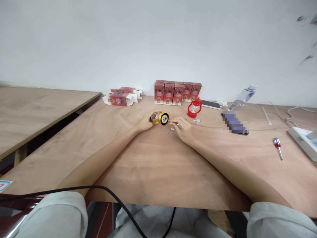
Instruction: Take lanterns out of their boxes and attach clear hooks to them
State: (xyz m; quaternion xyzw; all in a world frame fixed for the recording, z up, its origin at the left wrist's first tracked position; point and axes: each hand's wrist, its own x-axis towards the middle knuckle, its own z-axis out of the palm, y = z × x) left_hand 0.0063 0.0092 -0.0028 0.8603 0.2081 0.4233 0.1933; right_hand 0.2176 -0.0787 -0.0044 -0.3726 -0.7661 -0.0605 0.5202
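My left hand [145, 123] is wrapped around a small gold toy lantern [155, 116] with a clear globe. The lantern lies tilted on its side, its round black-rimmed base [164, 119] turned toward me. Beside that base is my right hand [182, 128], thumb and fingers brought together in a pinch; whatever is between the fingertips is too small to make out. Below the lantern a thin bent wire [167, 132] shows against the wood. A red toy lantern [194, 108] stands upright behind my right hand, and small white bits [197, 121] lie near it.
Red printed boxes [169, 94] stand against the wall; opened ones [120, 99] lie at left. To the right are a phone [210, 104], a tilted water bottle [242, 98], a dark pixelated object [234, 122], a screwdriver [277, 147] and a white box [303, 142]. A black cable [99, 187] crosses the front.
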